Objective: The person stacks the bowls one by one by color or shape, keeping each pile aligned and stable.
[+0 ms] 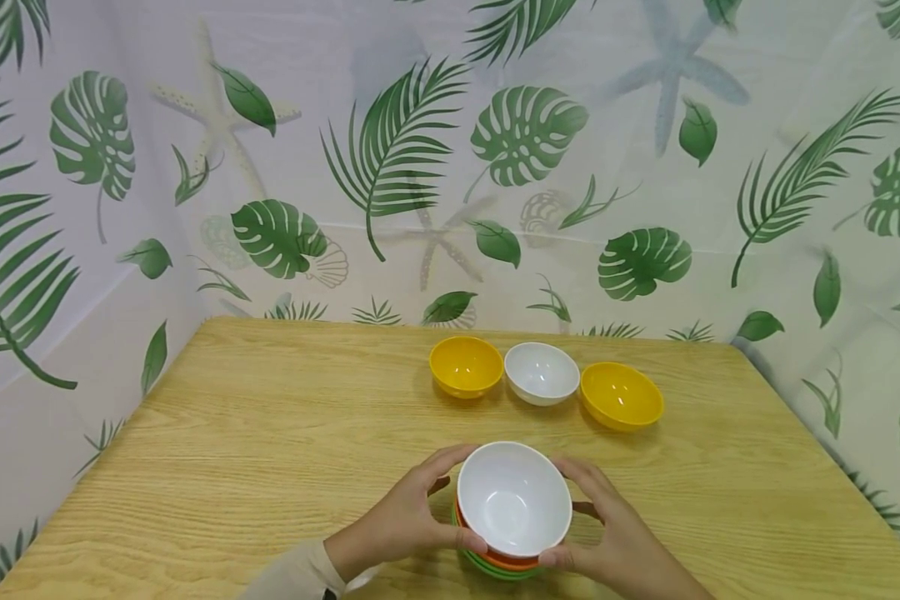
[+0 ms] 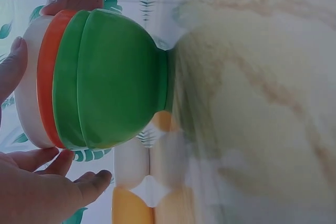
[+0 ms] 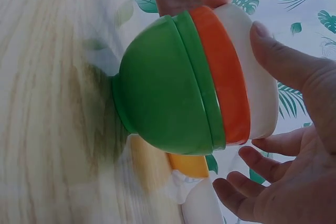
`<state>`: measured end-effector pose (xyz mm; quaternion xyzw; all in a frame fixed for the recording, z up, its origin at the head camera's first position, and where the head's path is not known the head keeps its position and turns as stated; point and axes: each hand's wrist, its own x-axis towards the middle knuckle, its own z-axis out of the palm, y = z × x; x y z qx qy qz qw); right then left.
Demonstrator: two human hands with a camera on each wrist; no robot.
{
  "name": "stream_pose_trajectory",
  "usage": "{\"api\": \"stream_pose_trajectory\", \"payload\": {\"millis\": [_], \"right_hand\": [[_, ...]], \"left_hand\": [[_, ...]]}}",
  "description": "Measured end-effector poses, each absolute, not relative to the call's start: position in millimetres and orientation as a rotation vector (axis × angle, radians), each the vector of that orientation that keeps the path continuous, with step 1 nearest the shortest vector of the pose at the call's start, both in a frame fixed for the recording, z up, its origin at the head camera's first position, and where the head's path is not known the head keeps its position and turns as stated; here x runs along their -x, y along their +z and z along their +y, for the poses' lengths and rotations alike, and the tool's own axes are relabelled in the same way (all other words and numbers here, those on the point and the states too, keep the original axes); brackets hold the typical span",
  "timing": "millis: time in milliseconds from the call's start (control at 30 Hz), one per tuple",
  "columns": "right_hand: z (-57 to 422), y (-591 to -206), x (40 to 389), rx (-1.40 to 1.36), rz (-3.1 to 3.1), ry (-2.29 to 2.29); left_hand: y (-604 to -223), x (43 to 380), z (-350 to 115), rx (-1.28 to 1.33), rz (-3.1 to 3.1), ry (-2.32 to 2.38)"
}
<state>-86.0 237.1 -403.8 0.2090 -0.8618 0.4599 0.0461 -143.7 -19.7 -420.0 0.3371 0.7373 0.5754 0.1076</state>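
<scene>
Fingers [image 1: 468, 537] of the left hand [image 1: 407, 512] and right hand [image 1: 611, 529] grip a white bowl [image 1: 512, 500] nested in orange [image 3: 223, 72] and green bowls [image 3: 157, 90].

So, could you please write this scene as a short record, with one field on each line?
Hands: left hand and right hand hold the top white bowl from opposite sides
Stack: top white bowl, then orange bowl, then green bowls
Row behind, left to right: left yellow bowl, rear white bowl, right yellow bowl
Surface: wood-grain table
Backdrop: leaf-print sheet
</scene>
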Motion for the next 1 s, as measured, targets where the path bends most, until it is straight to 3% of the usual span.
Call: {"api": "stream_pose_trajectory", "payload": {"millis": [1000], "right_hand": [[239.1, -410.9, 82.1, -0.578, -2.692, 1.566]], "left_hand": [[-421.7, 134.8, -21.0, -0.974, 2.152, 1.628]]}}
